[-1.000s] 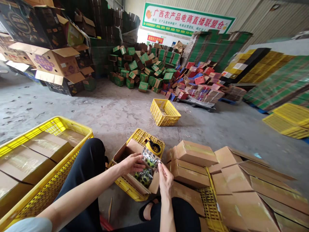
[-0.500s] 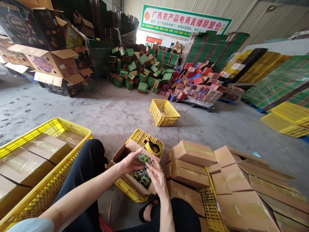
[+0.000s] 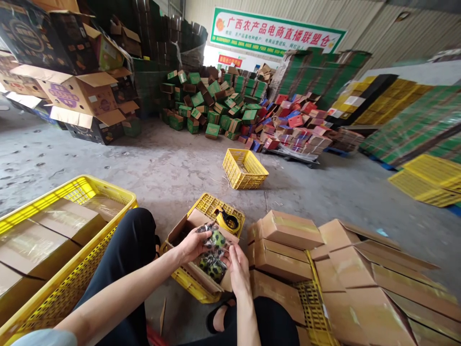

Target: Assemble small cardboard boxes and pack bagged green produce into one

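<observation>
Between my hands is a clear plastic bag (image 3: 217, 239) with dark and green round pieces in it, too small to name. My left hand (image 3: 194, 244) grips the bag's left side, fingers closed on the film. On the other side, my right hand (image 3: 237, 269) pinches the bag's right edge. Just below them an open cardboard box (image 3: 212, 283) holds another bag (image 3: 213, 267) with similar green contents. That box rests on an upturned-looking yellow crate (image 3: 196, 289). Behind it on the crate lies a yellow and black tape dispenser (image 3: 227, 220).
A large yellow crate (image 3: 131, 198) of taped cartons stands at my left. Stacked cartons (image 3: 293, 230) are close on my right, with more cartons (image 3: 360, 269) beyond. Ahead on the floor sits a yellow basket (image 3: 248, 180). Green boxes (image 3: 212, 129) lie piled farther back.
My left hand has closed on the bag, which now shows more spread out between both hands. The fingers of my right hand have drawn back to the bag's right edge.
</observation>
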`<state>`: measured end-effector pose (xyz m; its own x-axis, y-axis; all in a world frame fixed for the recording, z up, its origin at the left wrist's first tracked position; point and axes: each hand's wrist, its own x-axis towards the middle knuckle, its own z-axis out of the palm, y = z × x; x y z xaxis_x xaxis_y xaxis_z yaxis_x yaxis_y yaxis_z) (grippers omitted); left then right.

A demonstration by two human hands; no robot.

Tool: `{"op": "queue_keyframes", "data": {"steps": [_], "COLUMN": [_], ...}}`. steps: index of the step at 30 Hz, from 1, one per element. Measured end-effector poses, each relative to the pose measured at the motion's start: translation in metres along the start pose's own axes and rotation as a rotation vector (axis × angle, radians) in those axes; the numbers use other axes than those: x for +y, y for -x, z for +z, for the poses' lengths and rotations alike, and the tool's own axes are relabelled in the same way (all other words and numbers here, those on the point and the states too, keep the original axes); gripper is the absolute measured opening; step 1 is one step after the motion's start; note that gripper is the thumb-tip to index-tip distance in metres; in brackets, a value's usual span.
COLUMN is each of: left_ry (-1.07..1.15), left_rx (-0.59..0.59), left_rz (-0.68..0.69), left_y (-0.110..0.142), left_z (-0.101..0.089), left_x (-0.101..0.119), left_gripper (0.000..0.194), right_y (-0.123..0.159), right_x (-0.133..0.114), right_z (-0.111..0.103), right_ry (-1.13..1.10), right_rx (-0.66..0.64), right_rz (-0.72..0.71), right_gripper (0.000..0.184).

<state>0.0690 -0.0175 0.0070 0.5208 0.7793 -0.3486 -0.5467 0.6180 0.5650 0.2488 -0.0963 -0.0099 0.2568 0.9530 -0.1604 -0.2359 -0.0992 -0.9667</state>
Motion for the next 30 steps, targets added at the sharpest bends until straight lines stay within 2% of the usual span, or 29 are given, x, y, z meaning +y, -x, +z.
{"op": "queue_keyframes", "data": {"steps": [3, 9, 12, 19, 22, 27, 30], "left_ry": [-0.011, -0.051, -0.144, -0.398, -0.385, -0.278, -0.244], "left_rx": [-0.055, -0.007, 0.036, 0.087, 0.115, 0.143, 0.132], "left_rz": [0.009, -0.042, -0.045, 0.031, 0.049, 0.054, 0.045], "left_y": [0.004, 0.005, 0.004, 0.004, 0.005, 0.006, 0.006], "left_z": [0.001, -0.002, -0.005, -0.007, -0.005, 0.000, 0.003], "left_x": [-0.004, -0.002, 0.002, 0.004, 0.001, -0.004, -0.005], "left_gripper": [0.060, 0.054, 0.050, 0.065, 0.067, 0.067, 0.066], "right_y": [-0.001, -0.003, -0.003, -0.001, -0.002, -0.004, -0.004], "right_x": [0.003, 0.005, 0.005, 0.003, 0.004, 0.005, 0.004], "right_z": [0.000, -0.009, -0.014, -0.014, -0.013, -0.014, -0.015], "right_ry": [0.012, 0.024, 0.057, 0.105, 0.094, 0.054, 0.055], "right_rx": [0.078, 0.163, 0.157, 0.101, 0.113, 0.168, 0.213], "right_rz": [-0.026, -0.070, -0.104, -0.160, -0.169, -0.170, -0.186], "right_gripper": [0.050, 0.050, 0.047, 0.035, 0.034, 0.043, 0.039]}}
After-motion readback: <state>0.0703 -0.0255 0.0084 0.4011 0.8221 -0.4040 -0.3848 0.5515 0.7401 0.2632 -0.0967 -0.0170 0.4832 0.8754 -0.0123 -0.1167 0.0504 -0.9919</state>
